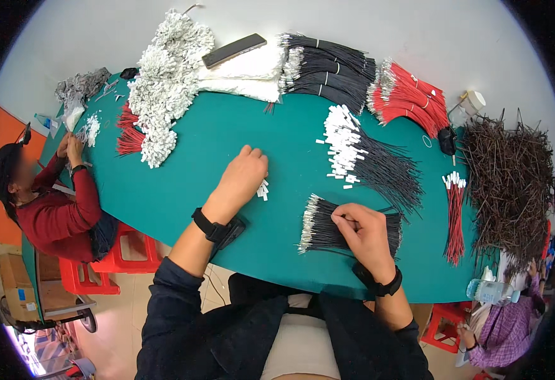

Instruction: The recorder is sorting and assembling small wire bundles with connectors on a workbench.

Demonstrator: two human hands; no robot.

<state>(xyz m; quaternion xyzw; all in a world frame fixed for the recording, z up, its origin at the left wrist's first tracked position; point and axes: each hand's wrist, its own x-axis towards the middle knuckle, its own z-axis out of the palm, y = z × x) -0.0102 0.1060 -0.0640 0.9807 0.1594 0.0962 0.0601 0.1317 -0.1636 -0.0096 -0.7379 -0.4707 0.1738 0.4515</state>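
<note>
My left hand (245, 174) is over the middle of the green table, fingers curled together. Small white plastic connector housings (263, 190) lie beside and partly under it; whether one is between the fingers is hidden. Thumb and forefinger of my right hand (367, 231) are pinched together over a bundle of black wires (328, 229) with silver crimped ends pointing left. What that pinch holds, if anything, is too small to make out. Just beyond lies a fanned pile of black wires (388, 161) with white connector housings (342, 142) on their left ends.
Along the back lie a heap of white-ended wires (163, 82), a dark flat device (234, 50), tied black bundles (328, 69) and red bundles (413, 95). At right are red wires (454, 218), a brown tangled heap (508, 183) and a bottle (492, 292). Co-workers (56, 202) sit at both sides.
</note>
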